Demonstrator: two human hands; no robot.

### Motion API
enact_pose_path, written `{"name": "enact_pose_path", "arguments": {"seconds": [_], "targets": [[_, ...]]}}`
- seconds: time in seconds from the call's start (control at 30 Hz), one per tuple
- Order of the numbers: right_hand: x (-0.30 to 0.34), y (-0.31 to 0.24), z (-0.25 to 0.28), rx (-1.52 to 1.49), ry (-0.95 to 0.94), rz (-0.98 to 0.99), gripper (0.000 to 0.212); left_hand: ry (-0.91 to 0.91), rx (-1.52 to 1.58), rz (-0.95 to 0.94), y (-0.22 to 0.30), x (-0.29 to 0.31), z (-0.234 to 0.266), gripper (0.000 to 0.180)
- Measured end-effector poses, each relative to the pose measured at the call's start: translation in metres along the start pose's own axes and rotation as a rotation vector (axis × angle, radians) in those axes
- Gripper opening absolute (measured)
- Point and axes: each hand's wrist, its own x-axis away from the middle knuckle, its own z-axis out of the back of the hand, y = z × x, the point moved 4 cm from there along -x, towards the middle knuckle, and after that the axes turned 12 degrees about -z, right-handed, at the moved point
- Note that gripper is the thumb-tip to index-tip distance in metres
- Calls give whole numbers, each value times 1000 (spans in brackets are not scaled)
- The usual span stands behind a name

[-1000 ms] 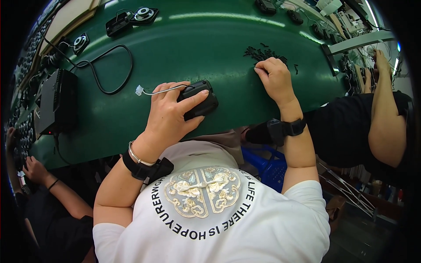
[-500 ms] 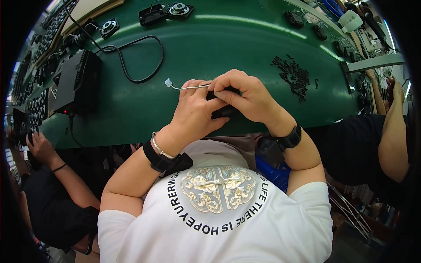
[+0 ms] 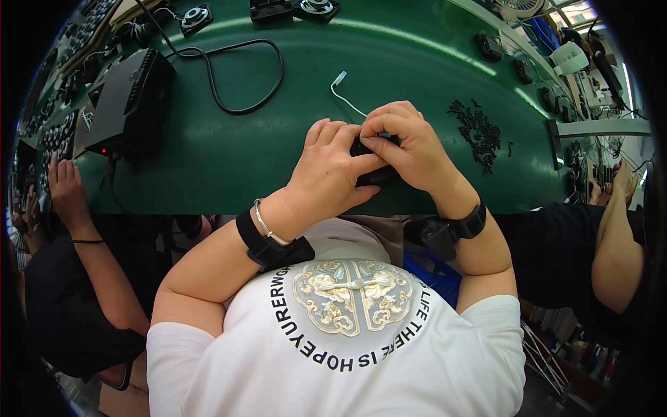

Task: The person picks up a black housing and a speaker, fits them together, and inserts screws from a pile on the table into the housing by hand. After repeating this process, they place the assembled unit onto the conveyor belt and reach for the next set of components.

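Note:
Near the front edge of the green table, my left hand (image 3: pixel 330 165) is wrapped round a small black housing (image 3: pixel 379 176), mostly covered by my fingers. My right hand (image 3: pixel 410 146) closes over its upper side, thumb and index finger pinched together. A thin white cable (image 3: pixel 349 103) runs from beneath those pinched fingers up and left, ending in a small white connector (image 3: pixel 339 78). The exact spot where the cable meets the housing is hidden.
A heap of small black screws (image 3: pixel 479 135) lies to the right. At left stands a black box (image 3: pixel 132 97) with a red light and a looped black cord (image 3: pixel 278 73). Speakers (image 3: pixel 316 7) lie at the far edge. Co-workers' arms (image 3: pixel 80 201) show at both sides.
The white cable, which pointed left across my left fingers, now points up and away above my hands. Both hands sit slightly further right in view, still on the black housing.

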Motion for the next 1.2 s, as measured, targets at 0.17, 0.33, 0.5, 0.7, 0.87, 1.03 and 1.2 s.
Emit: {"name": "enact_pose_path", "arguments": {"seconds": [0.17, 0.33, 0.5, 0.7, 0.87, 1.03, 1.2], "targets": [[-6, 1, -1, 33, -93, -75, 9, -1, -1, -4, 0, 1, -1, 41], [-7, 6, -4, -133, -126, -134, 10, -8, -8, -3, 1, 0, 1, 41], [-5, 13, -6, -193, -127, -193, 11, -5, -14, -14, 1, 0, 1, 41], [-14, 8, -2, -82, -174, -121, 12, -7, -14, -27, 0, 1, 1, 44], [-11, 8, 24, -182, -146, -102, 15, 7, -45, -41, 4, -3, 5, 48], [18, 37, 60, -431, 67, -282, 17, -69, -8, -24, 8, -10, 11, 51], [68, 49, 50, -460, 225, -266, 15, -77, 40, -49, -10, -27, 22, 51]]}}
